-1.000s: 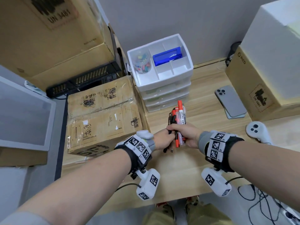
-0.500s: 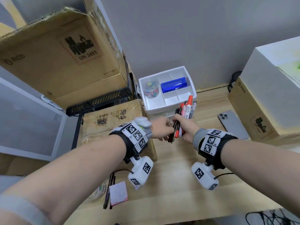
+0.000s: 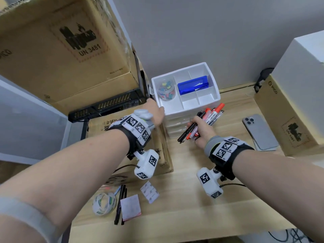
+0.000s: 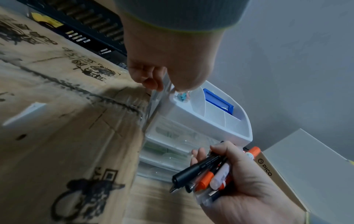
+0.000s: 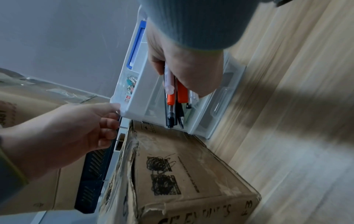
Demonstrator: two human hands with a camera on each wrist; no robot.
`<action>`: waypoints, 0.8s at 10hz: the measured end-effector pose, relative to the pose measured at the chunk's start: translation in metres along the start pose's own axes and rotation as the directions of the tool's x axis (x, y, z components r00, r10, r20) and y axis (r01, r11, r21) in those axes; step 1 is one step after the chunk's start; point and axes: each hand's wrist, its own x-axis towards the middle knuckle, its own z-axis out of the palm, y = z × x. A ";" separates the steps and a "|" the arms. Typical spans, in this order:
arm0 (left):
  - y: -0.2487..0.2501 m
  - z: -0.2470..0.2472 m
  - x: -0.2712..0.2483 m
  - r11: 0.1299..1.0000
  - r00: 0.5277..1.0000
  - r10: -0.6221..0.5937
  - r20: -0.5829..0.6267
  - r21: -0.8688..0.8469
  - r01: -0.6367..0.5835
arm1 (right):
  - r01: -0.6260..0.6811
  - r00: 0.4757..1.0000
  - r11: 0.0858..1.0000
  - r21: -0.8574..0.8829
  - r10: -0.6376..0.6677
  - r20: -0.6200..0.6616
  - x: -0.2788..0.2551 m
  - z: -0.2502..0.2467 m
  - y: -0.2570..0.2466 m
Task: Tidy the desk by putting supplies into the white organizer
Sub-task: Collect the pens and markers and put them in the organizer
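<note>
Evidently, the left hand (image 3: 155, 112) pinched the organizer (image 3: 211, 100) corner to steady it; the right hand (image 3: 201, 131) clutched bundled pens (image 3: 204, 122) ready for loading.

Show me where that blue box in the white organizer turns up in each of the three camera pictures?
Head: the blue box lies in a rear compartment of the white organizer, upper centre.
Left wrist: the blue box sits right of centre, beyond the left hand.
Right wrist: the blue box shows as a strip at upper left of centre, beside the right hand.
Shared landmark: the clear tub of coloured clips in the neighbouring compartment.
</note>
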 end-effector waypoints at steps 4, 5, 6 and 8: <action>0.009 -0.002 -0.001 0.998 0.977 0.058 0.207 -0.050 -0.049 | -0.033 0.997 0.999 0.018 0.032 0.069 -0.007 -0.032 0.022; 0.011 -0.003 -0.005 0.997 0.976 0.052 0.212 -0.068 -0.039 | -0.041 0.995 0.999 0.036 0.037 0.093 -0.014 -0.042 0.030; 0.009 -0.005 -0.006 0.997 0.974 0.048 0.223 -0.071 -0.033 | -0.060 0.991 0.994 0.092 0.049 0.122 -0.022 -0.050 0.040; 0.014 -0.013 -0.013 0.996 0.957 0.007 0.291 -0.087 0.020 | -0.072 0.988 0.995 0.062 0.063 0.139 -0.042 -0.069 0.050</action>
